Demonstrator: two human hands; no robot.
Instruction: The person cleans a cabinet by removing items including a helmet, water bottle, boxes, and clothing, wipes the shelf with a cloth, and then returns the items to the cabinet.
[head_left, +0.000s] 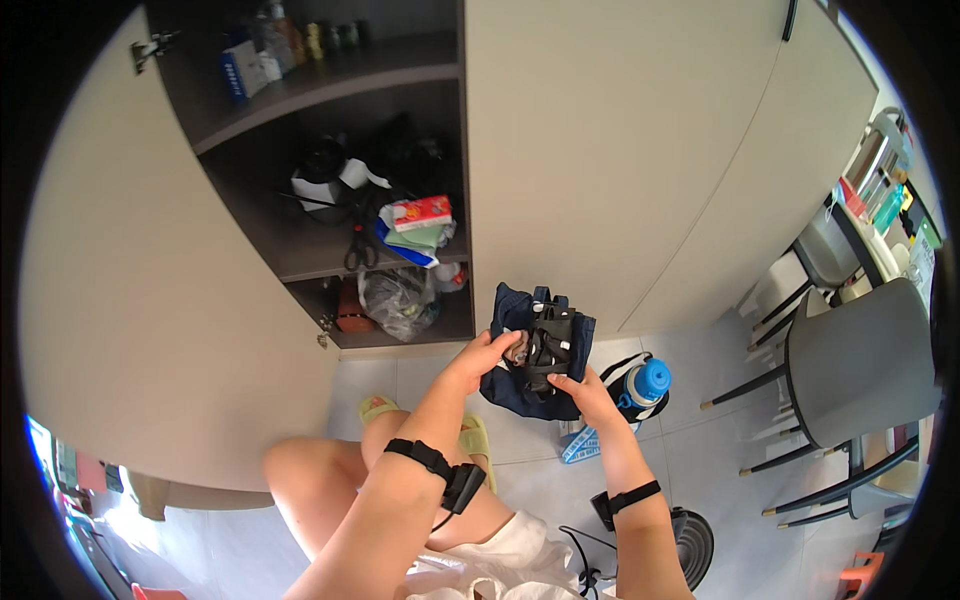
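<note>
Between my two hands is a dark navy fabric pouch (517, 401) with black straps or bundled black items (553, 337) on its upper side. My left hand (484, 358) grips its left edge, thumb on top beside a small brownish item. On the lower right edge, my right hand (589, 394) holds the pouch with its thumb over the black part. The pouch is held above the floor, in front of the cabinet; its underside is hidden. Just beyond my right hand stands a bottle with a blue cap (649, 381) in a dark carrier, a blue-and-white patterned strap (583, 445) beside it.
An open cabinet door (172, 300) stands at left. Shelves hold black-handled scissors (361, 251), a red box (422, 213), a clear plastic bag (401, 304) and dark items. Grey chairs (862, 360) and a cluttered table (874, 232) are at right. A black round object (694, 551) lies near my right forearm.
</note>
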